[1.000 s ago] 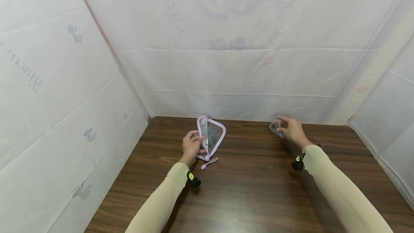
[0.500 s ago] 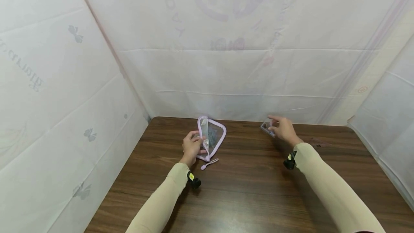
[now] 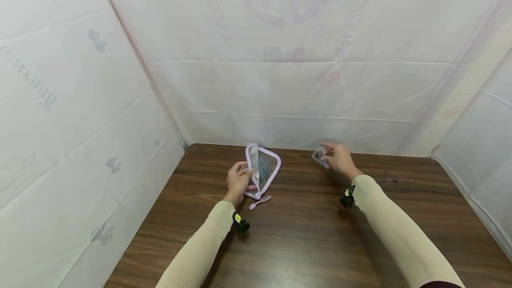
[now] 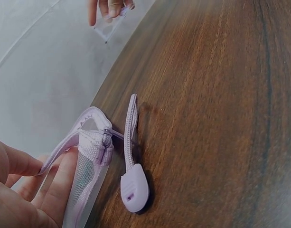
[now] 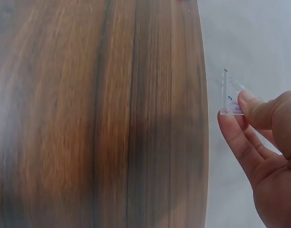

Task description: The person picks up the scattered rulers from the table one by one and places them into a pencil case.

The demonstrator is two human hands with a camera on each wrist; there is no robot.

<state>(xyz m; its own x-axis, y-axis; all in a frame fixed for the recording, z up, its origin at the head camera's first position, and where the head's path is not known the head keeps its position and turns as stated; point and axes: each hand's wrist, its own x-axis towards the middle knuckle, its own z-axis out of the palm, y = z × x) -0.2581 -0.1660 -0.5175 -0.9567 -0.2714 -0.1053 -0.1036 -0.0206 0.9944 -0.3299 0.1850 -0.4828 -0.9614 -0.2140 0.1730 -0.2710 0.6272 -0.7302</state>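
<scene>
My left hand (image 3: 238, 181) grips the near left edge of a see-through zip pouch (image 3: 276, 168) with lilac edging, pulling one side of it up from the other. Bluish contents show through its clear side. In the left wrist view, thumb and fingers pinch the pouch's lilac border (image 4: 64, 141), and the zip pull (image 4: 135, 188) dangles beside it over the wood. To the right, near the table's back edge, my right hand (image 3: 339, 160) pinches a small clear set square (image 3: 318, 157) between thumb and fingers. Printed marks show on the set square (image 5: 229, 102) in the right wrist view.
A clear, pinkish triangular piece (image 3: 394, 178) lies on the brown wooden table (image 3: 304, 234) at the right. White printed sheeting (image 3: 280, 92) hangs as walls behind the table and along both sides.
My right hand has moved left along the back of the table with the set square, away from the triangular piece. The left hand and pouch have hardly moved.
</scene>
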